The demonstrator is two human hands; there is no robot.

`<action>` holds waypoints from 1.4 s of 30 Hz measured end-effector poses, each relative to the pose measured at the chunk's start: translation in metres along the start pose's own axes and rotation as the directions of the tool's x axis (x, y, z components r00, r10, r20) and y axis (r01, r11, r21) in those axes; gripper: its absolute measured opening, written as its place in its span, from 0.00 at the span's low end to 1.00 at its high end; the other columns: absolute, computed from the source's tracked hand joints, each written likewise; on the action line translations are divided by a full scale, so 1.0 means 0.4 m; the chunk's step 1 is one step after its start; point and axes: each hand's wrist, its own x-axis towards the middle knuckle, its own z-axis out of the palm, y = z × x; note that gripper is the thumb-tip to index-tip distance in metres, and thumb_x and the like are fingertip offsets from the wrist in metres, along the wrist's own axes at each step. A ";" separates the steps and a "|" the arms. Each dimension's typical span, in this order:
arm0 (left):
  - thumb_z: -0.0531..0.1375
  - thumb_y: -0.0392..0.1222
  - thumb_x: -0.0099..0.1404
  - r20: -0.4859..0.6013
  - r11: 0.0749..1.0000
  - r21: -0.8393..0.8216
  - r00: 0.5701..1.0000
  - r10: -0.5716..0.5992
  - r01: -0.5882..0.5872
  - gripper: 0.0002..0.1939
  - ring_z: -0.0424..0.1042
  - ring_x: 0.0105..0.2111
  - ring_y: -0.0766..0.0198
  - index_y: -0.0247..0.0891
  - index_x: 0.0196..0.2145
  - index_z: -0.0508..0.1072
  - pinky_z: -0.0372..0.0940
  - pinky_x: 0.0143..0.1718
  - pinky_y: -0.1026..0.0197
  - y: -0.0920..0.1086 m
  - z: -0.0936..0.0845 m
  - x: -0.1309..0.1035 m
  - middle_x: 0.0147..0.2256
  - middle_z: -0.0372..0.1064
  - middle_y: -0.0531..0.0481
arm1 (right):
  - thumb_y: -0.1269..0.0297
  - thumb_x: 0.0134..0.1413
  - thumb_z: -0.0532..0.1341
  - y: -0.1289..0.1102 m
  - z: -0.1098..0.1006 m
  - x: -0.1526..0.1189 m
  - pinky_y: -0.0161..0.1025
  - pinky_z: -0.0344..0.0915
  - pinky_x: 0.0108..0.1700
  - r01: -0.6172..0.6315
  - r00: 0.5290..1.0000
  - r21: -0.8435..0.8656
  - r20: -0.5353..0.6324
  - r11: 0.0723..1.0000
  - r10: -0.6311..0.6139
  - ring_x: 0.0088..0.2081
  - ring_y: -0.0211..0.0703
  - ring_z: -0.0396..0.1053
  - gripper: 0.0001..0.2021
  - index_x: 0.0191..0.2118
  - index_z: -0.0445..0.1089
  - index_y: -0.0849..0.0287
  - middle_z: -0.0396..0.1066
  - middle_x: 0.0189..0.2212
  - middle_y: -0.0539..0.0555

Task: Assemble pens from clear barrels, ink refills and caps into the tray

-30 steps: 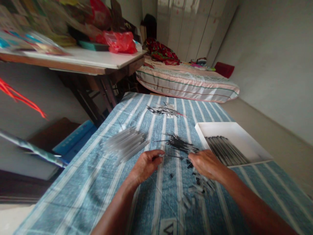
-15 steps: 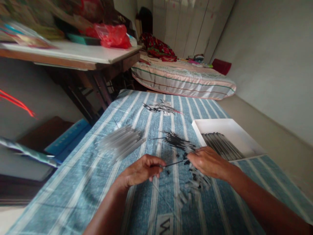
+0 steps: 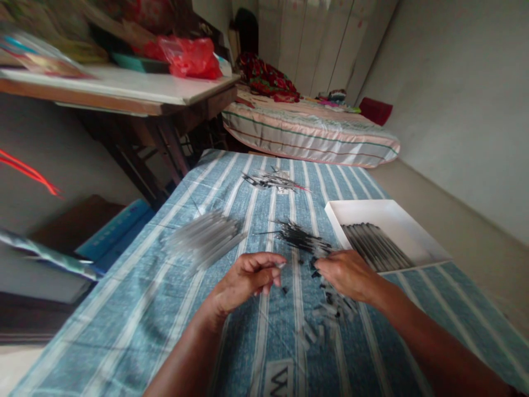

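My left hand [image 3: 250, 280] is closed in a pinch over the cloth, with a small pale tip [image 3: 281, 266] showing at the fingertips; the rest of it is hidden. My right hand [image 3: 345, 274] reaches into the small black pieces [image 3: 314, 267], its fingers together and their tips partly hidden. Just beyond it lies a heap of thin black sticks like pen refills [image 3: 301, 237]. Short clear cap-like pieces [image 3: 316, 331] are scattered nearer me. To the left, grey translucent tubes [image 3: 209, 240] lie side by side. One black piece [image 3: 285, 290] rests alone below my left hand.
A white box [image 3: 397, 220] on the right holds a row of dark pen-like sticks [image 3: 374, 242]. More thin pieces [image 3: 273, 180] lie at the far end of the striped cloth [image 3: 182, 331]. A white-topped table [image 3: 136, 88] and a bed [image 3: 309, 129] stand beyond.
The thin dark stick that reached from my left fingertips toward my right hand no longer shows. My left hand has risen slightly; my right hand stays by the black pieces.
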 end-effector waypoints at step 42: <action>0.62 0.41 0.55 0.126 1.000 0.015 0.992 -0.015 0.013 0.13 0.61 0.18 0.73 0.33 0.38 0.74 0.55 0.20 0.68 -0.004 0.020 0.005 0.22 0.69 0.53 | 0.67 0.51 0.58 -0.061 0.073 0.048 0.34 0.53 0.30 -0.077 0.992 0.281 -0.070 0.957 0.100 0.28 0.39 0.70 0.06 0.26 0.71 0.58 0.74 0.24 0.51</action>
